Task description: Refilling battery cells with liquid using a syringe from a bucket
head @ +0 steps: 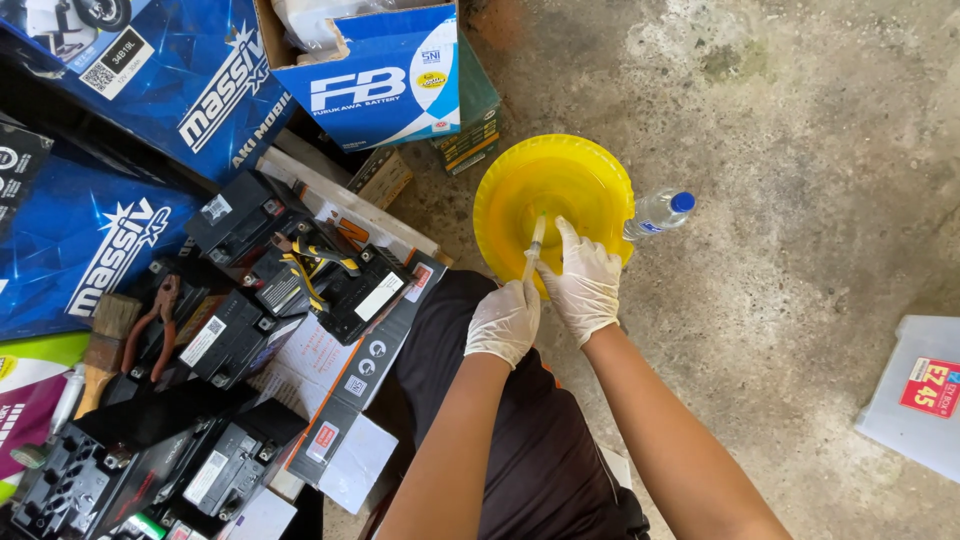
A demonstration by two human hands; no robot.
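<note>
while crouched over bare concrete, both hands gloved white:
left hand [503, 321]: curled shut around lower barrel of syringe [534, 247], thumb side up
right hand [585, 280]: fingers bent round upper part of syringe, index stretched along it; grip closed, not tight by the look
syringe: thin clear plastic tube, tilted, tip down into yellow basin [510, 185]; whether any liquid inside, cannot tell
yellow basin: round, on floor just ahead of knees; contents not readable
handling, judged: syringe light, stiff, smooth, likely slippery under gloves; best held mid-barrel with one hand, plunger end with the other; thin wall probably cracks if squeezed hard
water bottle [660, 211]: clear, blue cap, lying touching basin rim on right
small black batteries [300, 265]: cluster on cardboard to the left, well apart from hands
pliers [150, 325]: red-handled, resting among batteries
paintbrush [105, 340]: wooden, beside pliers
blue cartons [110, 230]: stacked along far left
white container [915, 395]: right edge, near nothing
</note>
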